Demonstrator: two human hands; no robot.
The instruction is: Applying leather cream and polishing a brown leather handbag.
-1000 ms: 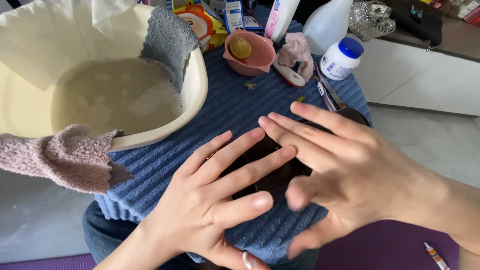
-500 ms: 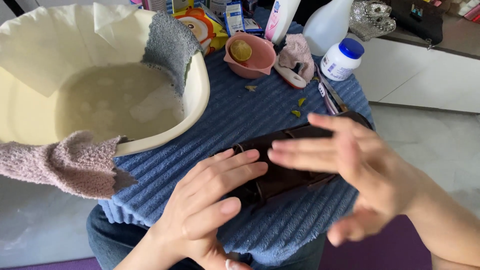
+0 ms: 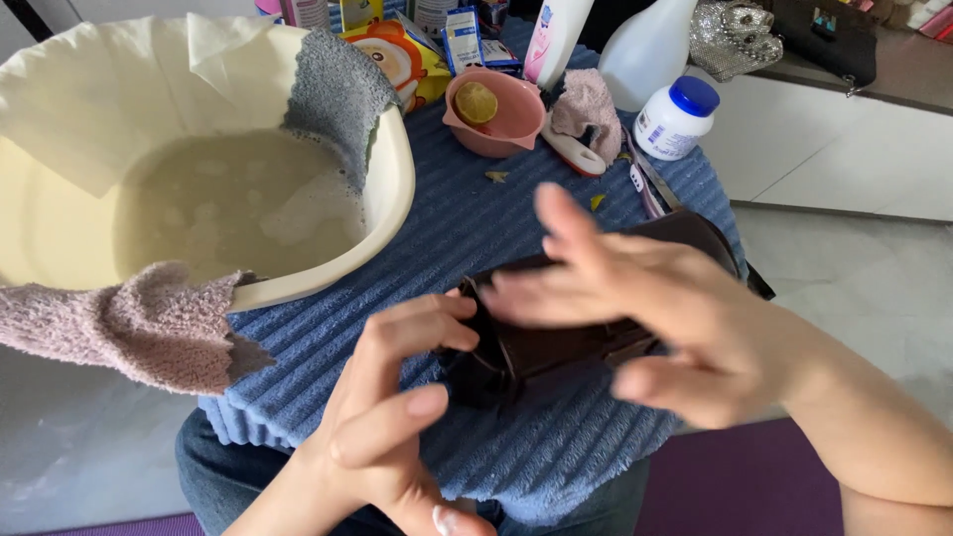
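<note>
Right hand (image 3: 645,318) now across dark pouch (image 3: 556,347)

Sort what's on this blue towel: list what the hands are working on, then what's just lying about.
In hand:
- dark brown leather pouch
- left hand, pinching its near end
- right hand, flat across its top

Lying about:
- cream basin of cloudy water
- grey cloth and pink cloth over its rim
- pink bowl with a lemon half
- blue-capped white bottle
</note>
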